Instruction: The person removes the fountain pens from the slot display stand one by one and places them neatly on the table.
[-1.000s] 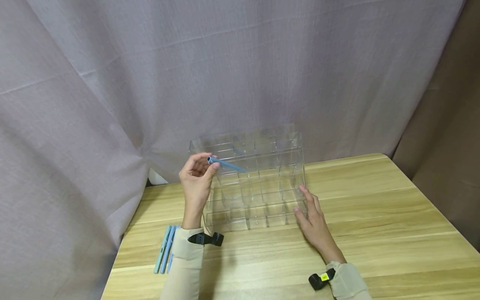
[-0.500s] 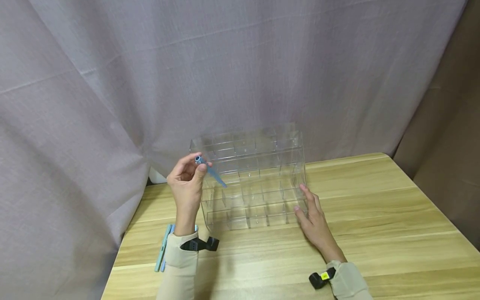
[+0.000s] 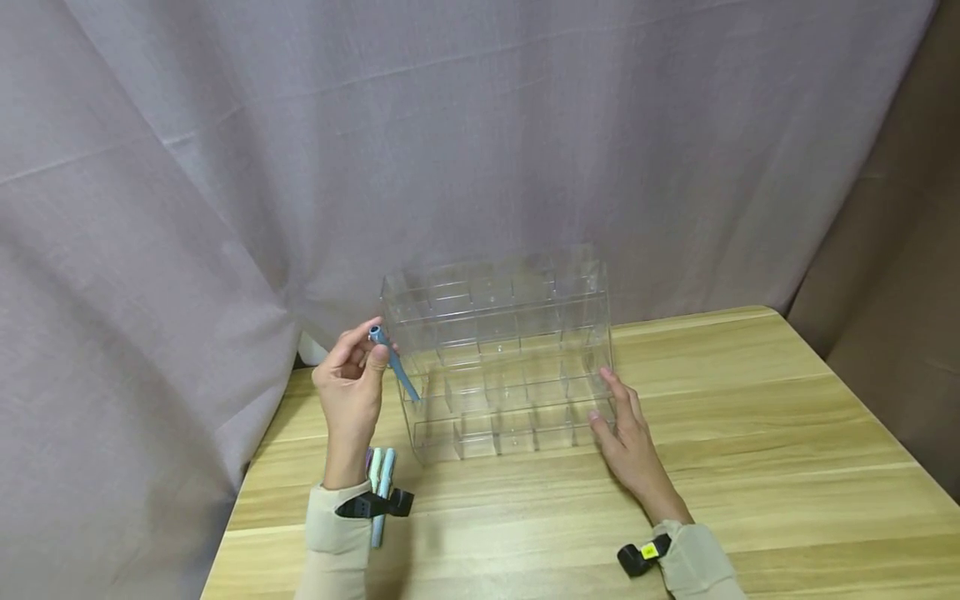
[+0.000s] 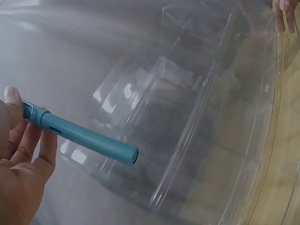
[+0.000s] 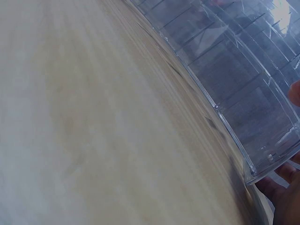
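My left hand pinches a blue-teal capped pen between thumb and fingers. The pen slants down to the right, over the left side of a clear acrylic organizer with stepped rows of compartments. In the left wrist view, the pen's blunt end points toward the organizer, and the fingers support it from beneath. At the organizer's lower right corner, my right hand holds the side wall. Its thumb is at the front and its fingers are outside, partly cut off in the right wrist view.
Several pens, among them a light green one and a light blue one, lie on the wooden table beside and partly under the left forearm. A grey curtain hangs close behind the organizer.
My left hand has moved left and slightly nearer, and the pen has turned to point more steeply downward. Different pens now show beside the forearm. The right hand stays in place.
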`<state>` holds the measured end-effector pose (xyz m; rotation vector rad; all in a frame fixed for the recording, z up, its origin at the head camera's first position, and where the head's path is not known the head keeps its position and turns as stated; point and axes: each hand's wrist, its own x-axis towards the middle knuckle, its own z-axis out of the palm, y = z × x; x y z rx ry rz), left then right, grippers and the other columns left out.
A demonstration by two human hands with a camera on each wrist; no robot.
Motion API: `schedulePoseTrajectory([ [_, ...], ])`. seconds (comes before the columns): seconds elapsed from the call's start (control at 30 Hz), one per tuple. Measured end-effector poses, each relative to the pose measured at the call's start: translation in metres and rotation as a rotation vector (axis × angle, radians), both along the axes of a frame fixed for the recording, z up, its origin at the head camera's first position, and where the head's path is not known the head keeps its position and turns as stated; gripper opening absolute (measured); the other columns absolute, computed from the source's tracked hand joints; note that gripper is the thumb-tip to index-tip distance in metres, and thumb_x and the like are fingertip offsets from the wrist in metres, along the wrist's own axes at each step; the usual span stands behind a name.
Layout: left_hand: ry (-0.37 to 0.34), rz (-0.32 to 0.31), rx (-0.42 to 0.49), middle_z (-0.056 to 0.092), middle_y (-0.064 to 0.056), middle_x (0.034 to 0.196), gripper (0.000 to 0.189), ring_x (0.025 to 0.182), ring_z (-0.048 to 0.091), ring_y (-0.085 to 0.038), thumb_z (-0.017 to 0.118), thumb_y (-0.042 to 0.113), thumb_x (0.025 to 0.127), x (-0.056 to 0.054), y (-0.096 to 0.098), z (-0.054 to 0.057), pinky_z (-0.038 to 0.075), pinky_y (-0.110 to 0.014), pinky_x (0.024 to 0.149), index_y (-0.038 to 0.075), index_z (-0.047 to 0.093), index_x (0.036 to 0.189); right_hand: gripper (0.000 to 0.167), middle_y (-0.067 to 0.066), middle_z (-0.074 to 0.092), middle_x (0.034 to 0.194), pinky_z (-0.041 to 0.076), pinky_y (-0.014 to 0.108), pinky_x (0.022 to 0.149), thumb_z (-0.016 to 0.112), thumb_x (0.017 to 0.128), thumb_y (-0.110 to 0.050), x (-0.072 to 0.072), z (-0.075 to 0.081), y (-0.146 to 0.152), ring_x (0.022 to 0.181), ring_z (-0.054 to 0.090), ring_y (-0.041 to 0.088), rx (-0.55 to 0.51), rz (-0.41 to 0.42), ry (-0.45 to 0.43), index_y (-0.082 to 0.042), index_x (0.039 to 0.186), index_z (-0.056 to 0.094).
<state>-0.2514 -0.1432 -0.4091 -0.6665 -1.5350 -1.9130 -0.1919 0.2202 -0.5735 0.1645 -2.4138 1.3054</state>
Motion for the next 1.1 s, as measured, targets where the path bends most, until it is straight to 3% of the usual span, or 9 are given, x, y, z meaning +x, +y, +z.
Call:
schedulePoseTrajectory([
  [0.17,-0.007,0.01,0.003,0.07,-0.003,0.098,0.035,0.089,0.078,-0.013,0.07,-0.016,0.094,0.007,-0.018,-0.001,0.064,-0.022,0.087,-0.021,0.064,0.128,0.074,0.025,0.037,0.164,0.035,0.083,0.114,0.057,0.107,-0.009,0.0,0.001,-0.001,0.148,0.041,0.056,-0.001,-0.001,-0.005,-0.018,0.171,0.022],
  [0.4,-0.034,0.016,-0.023,0.07,-0.005,0.103,0.04,0.092,0.073,-0.012,0.068,-0.02,0.093,0.023,-0.045,-0.006,0.063,-0.02,0.092,-0.023,0.061,0.132,0.073,0.025,0.037,0.163,0.035,0.084,0.114,0.056,0.108,-0.011,0.0,0.002,0.0,0.15,0.039,0.056,0.008,0.002,-0.013,-0.018,0.171,0.021],
  [0.63,-0.138,0.101,-0.092,0.073,-0.002,0.108,0.043,0.092,0.071,-0.007,0.068,-0.021,0.092,0.035,-0.072,-0.017,0.06,-0.02,0.101,-0.016,0.065,0.135,0.074,0.025,0.037,0.163,0.034,0.084,0.114,0.057,0.107,-0.011,0.0,0.002,0.001,0.15,0.039,0.056,0.012,-0.002,-0.011,-0.019,0.171,0.021],
  [0.8,-0.201,0.136,-0.115,0.077,-0.001,0.11,0.04,0.089,0.073,-0.006,0.072,-0.02,0.09,0.04,-0.09,-0.028,0.061,-0.021,0.096,-0.019,0.067,0.129,0.074,0.025,0.037,0.163,0.034,0.083,0.116,0.058,0.107,-0.01,0.0,0.002,0.001,0.15,0.039,0.056,0.011,-0.004,-0.002,-0.019,0.171,0.022],
  [0.93,-0.315,0.193,-0.141,0.079,0.003,0.108,0.039,0.085,0.074,-0.004,0.074,-0.02,0.088,0.042,-0.103,-0.039,0.063,-0.018,0.088,-0.018,0.069,0.127,0.076,0.025,0.037,0.164,0.033,0.083,0.116,0.058,0.107,-0.01,0.0,0.002,0.001,0.151,0.038,0.056,0.012,-0.003,-0.001,-0.021,0.172,0.021],
  [1.1,-0.503,0.332,-0.334,0.077,0.017,0.102,0.037,0.083,0.074,0.002,0.079,-0.009,0.09,0.044,-0.121,-0.055,0.061,-0.011,0.081,-0.005,0.076,0.127,0.074,0.025,0.036,0.164,0.033,0.084,0.115,0.058,0.107,-0.01,0.0,0.003,0.002,0.151,0.038,0.056,0.011,-0.002,-0.006,-0.018,0.171,0.022],
])
